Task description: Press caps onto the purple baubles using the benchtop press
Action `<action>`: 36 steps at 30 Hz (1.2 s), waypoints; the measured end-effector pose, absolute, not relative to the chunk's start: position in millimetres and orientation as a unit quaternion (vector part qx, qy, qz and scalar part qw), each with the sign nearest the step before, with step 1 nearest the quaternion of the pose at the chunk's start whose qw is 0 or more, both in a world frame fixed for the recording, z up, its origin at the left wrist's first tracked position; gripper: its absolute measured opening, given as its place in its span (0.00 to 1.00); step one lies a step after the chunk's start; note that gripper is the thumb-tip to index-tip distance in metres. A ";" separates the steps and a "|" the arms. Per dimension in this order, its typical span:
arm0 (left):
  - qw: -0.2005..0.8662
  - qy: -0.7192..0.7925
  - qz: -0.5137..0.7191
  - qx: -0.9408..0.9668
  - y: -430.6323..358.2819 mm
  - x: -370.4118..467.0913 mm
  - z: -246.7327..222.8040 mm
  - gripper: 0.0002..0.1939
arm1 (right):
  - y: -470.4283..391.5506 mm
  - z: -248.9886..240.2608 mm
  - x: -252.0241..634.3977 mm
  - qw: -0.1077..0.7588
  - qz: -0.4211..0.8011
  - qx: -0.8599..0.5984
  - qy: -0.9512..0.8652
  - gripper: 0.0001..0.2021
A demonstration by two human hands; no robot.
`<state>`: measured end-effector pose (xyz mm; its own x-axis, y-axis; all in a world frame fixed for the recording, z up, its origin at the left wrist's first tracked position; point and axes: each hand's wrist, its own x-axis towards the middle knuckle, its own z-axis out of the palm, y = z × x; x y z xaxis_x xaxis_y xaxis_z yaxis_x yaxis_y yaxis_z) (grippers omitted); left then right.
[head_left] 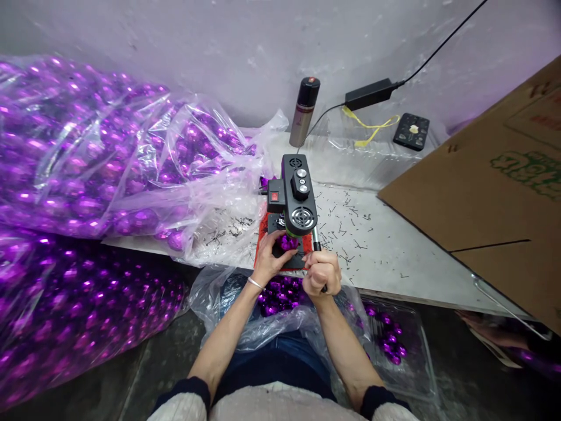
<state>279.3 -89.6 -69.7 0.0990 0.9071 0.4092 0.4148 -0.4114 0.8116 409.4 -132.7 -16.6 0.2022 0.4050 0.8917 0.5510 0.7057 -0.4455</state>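
A small black press machine (300,193) with a red switch stands on a red mat (262,242) at the bench's front edge. Under its head sits a shiny purple ball (288,242). My left hand (270,255) curves round that ball, thumb and fingers on either side of it. My right hand (322,272) is wrapped round the press's lever handle (317,245), to the right of the machine. Below my hands, an open clear plastic bag (302,324) of purple balls lies across my lap. The ball's top is hidden by the press head.
Large clear bags of purple balls (87,152) fill the left side. Behind the press are a spray can (304,111), a black power adapter (368,93), a yellow strap (372,137) and a dark phone-like object (411,131). A cardboard box (491,193) stands right. Dark scraps litter the bench (372,251).
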 end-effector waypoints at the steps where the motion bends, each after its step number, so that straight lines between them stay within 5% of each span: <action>1: 0.261 0.476 0.473 0.693 -89.6 279.3 -70.1 0.27 | -132.2 -17.5 409.0 0.678 -0.054 -0.377 -0.628 0.14; 17: 0.281 0.471 0.493 0.675 -87.9 278.1 -71.9 0.26 | -129.2 -26.5 404.4 0.691 -0.045 -0.353 -0.629 0.16; 25: 0.299 0.478 0.474 0.676 -87.3 276.2 -69.8 0.27 | -139.1 50.6 406.0 0.646 -0.024 -0.442 -0.622 0.13; 31: 0.184 0.454 0.519 0.701 -124.8 261.5 -75.5 0.33 | -138.5 57.2 407.8 0.629 -0.046 -0.448 -0.634 0.14; 36: 0.135 0.369 0.392 0.832 -175.9 249.5 -95.5 0.36 | -138.2 43.6 409.5 0.630 -0.053 -0.448 -0.632 0.14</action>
<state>249.5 -175.9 -95.5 0.4202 0.7196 0.5528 0.5071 -0.6914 0.5146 409.5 -138.2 43.6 0.1954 0.4987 0.8445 0.6329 0.5937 -0.4970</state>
